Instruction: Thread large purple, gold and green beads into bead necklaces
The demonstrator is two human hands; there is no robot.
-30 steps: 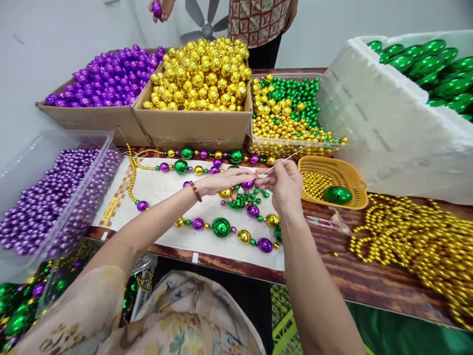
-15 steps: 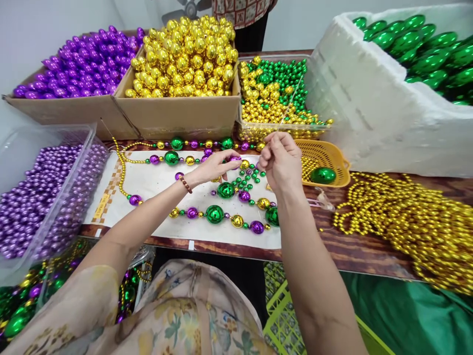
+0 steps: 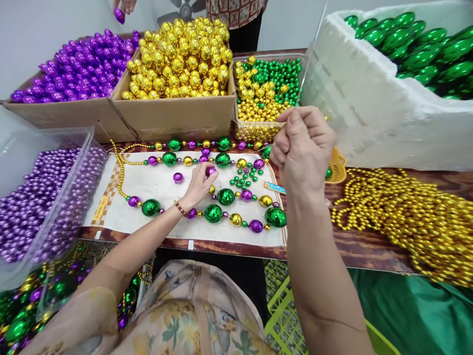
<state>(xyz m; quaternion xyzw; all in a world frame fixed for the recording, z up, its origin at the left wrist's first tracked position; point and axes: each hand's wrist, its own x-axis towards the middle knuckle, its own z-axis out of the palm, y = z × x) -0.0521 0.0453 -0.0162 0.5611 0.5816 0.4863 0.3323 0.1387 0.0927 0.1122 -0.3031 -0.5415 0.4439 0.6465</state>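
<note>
My right hand (image 3: pixel 305 148) is raised above the table's right side, its fingers pinched on a thin needle-like wire (image 3: pixel 309 56) that points up. My left hand (image 3: pixel 199 185) is over the white cloth (image 3: pixel 144 185), its fingertips closed on a purple bead (image 3: pixel 210 170). Strung strands of purple, green and gold beads lie around it, including a large green bead (image 3: pixel 213 213) and a gold bead (image 3: pixel 235 219). A loose purple bead (image 3: pixel 178 177) sits to the left of my left hand. Small green beads (image 3: pixel 247 176) are clustered to its right.
Boxes of purple beads (image 3: pixel 84 64) and gold beads (image 3: pixel 181 54) stand behind, beside a tub of small beads (image 3: pixel 266 88). A foam box (image 3: pixel 369 113) and gold strands (image 3: pixel 406 217) are right; a purple-bead tub (image 3: pixel 33 197) is left. A co-worker's hand (image 3: pixel 127 6) holds a purple bead.
My right hand has risen and moved right with the wire. My left hand has moved left and down over the cloth. A co-worker's hand has appeared at the top left.
</note>
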